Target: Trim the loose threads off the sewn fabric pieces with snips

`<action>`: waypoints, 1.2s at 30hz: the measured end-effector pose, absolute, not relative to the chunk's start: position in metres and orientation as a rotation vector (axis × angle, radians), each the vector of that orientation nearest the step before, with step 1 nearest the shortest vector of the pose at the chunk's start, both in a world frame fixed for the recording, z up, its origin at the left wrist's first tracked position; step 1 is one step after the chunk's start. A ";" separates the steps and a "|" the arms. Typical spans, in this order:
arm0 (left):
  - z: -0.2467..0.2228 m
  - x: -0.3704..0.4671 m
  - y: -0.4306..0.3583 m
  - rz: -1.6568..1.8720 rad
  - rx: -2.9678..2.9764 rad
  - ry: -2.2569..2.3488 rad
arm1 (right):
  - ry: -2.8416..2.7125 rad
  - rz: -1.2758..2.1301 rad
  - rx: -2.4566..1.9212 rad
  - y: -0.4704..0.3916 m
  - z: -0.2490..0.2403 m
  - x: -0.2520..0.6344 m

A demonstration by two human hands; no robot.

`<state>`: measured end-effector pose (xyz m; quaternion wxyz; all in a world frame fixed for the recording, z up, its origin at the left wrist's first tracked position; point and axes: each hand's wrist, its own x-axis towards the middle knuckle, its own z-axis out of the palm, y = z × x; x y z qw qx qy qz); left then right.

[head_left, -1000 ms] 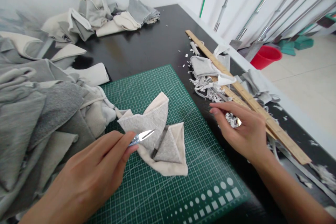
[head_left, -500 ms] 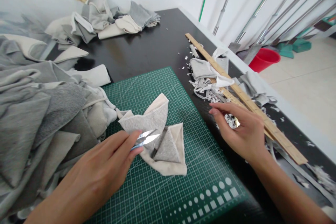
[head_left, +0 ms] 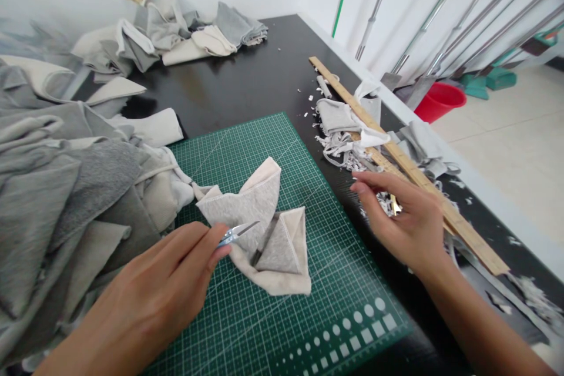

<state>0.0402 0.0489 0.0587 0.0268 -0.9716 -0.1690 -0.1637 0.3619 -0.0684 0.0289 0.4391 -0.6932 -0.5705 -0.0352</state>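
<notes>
My left hand [head_left: 171, 276] is closed around small blue-handled thread snips [head_left: 238, 232], their pointed blades facing right. Beneath the blades, a folded piece of grey and cream fabric [head_left: 247, 211] lies on the green cutting mat [head_left: 352, 258], its folds partly raised. Off the mat's right edge, my right hand [head_left: 405, 217] hovers above white scraps [head_left: 352, 158], thumb and forefinger brought together in a pinch. Whatever sits between those fingertips is too small to make out. A shiny gold-coloured bit [head_left: 395, 205] shows below that palm.
A big heap of grey and cream fabric [head_left: 88, 176] covers the left side. More folded pieces [head_left: 238, 26] lie at the back of the black table [head_left: 247, 82]. Wooden rulers [head_left: 379, 129] run along the right edge among offcuts. A red bucket [head_left: 440, 100] stands on the floor.
The snips' blades have come together, from spread to nearly closed, and my left hand has drawn slightly left. My right hand keeps its pinch in almost the same place.
</notes>
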 end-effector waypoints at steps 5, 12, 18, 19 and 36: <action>0.063 0.041 0.046 -0.542 -3.026 -0.521 | -1.426 -0.102 -1.728 -0.069 0.030 0.362; 0.064 0.039 0.046 -0.511 -2.950 -0.522 | -1.419 -0.105 -1.730 -0.069 0.028 0.361; 0.062 0.041 0.048 -0.451 -3.073 -0.510 | -1.410 -0.077 -1.730 -0.069 0.027 0.361; 0.062 0.041 0.049 -0.448 -3.063 -0.513 | -1.409 -0.078 -1.728 -0.069 0.027 0.361; 0.065 0.042 0.044 -0.590 -2.971 -0.519 | -1.405 -0.070 -1.741 -0.069 0.029 0.361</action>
